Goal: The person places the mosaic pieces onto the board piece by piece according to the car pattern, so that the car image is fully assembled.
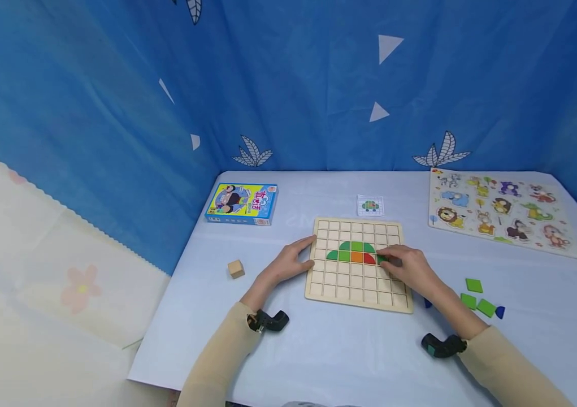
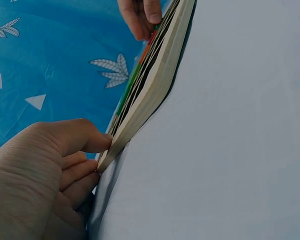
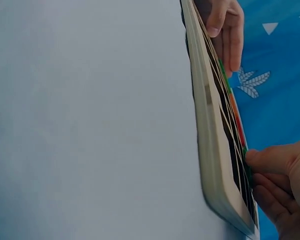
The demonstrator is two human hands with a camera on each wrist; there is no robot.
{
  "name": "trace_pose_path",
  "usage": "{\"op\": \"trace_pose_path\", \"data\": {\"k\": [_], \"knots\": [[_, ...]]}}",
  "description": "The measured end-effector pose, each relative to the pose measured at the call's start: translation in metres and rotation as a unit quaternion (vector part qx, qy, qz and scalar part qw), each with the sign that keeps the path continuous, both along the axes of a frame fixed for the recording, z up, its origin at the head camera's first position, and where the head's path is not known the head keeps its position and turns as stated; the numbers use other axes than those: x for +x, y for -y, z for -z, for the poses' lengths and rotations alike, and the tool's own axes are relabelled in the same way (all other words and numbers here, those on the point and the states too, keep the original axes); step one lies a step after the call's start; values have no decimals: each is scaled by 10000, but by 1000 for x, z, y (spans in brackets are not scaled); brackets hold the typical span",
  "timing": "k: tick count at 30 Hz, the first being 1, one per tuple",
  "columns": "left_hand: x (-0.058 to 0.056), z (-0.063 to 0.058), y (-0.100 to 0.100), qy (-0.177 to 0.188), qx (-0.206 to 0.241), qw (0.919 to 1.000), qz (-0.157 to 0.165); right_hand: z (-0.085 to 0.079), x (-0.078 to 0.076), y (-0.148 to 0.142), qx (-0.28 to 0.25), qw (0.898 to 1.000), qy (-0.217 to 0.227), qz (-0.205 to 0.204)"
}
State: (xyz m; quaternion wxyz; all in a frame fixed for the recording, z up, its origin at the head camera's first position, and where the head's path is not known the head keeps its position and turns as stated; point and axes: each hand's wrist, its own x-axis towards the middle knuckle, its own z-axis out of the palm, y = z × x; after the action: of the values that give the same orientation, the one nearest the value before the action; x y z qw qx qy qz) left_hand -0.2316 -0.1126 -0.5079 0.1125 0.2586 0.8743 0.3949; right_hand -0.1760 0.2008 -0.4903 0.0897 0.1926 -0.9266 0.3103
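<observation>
A wooden grid board (image 1: 359, 281) lies on the table. On it, green quarter-round and square tiles (image 1: 356, 246), an orange square tile (image 1: 356, 257) and a red quarter-round tile (image 1: 369, 258) form a domed shape. My left hand (image 1: 286, 263) rests against the board's left edge, thumb and fingertips touching the side. Over the right part of the grid, my right hand (image 1: 410, 268) pinches a dark green tile (image 1: 381, 259) between thumb and fingers, just right of the red one. In the right wrist view that green tile (image 3: 248, 169) is mostly hidden by the fingers.
A small pattern card (image 1: 371, 206) lies behind the board. Loose green square tiles (image 1: 474, 285) and a blue half-round tile (image 1: 500, 312) lie to the right, near my right forearm. A wooden cube (image 1: 235, 269), a colourful box (image 1: 242, 203) and an animal puzzle board (image 1: 504, 209) stand farther out.
</observation>
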Motion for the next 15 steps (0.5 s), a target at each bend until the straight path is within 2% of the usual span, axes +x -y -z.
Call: {"op": "trace_pose_path", "data": {"k": [4,8,12,15], "knots": [[0,1,0,40,-35,10000,-31,0,-1,1,-33,10000,39,-58],[-2,2,0,-5,-28,10000,-14,-12,4,-11,-349,9991,214,88],[-3,2,-1,-28,44,10000,41,-26,13,-44,-622,9952,383,650],[-2,2,1,14,13,10000,8,-36,27,-72,-627,9913,591,995]]}}
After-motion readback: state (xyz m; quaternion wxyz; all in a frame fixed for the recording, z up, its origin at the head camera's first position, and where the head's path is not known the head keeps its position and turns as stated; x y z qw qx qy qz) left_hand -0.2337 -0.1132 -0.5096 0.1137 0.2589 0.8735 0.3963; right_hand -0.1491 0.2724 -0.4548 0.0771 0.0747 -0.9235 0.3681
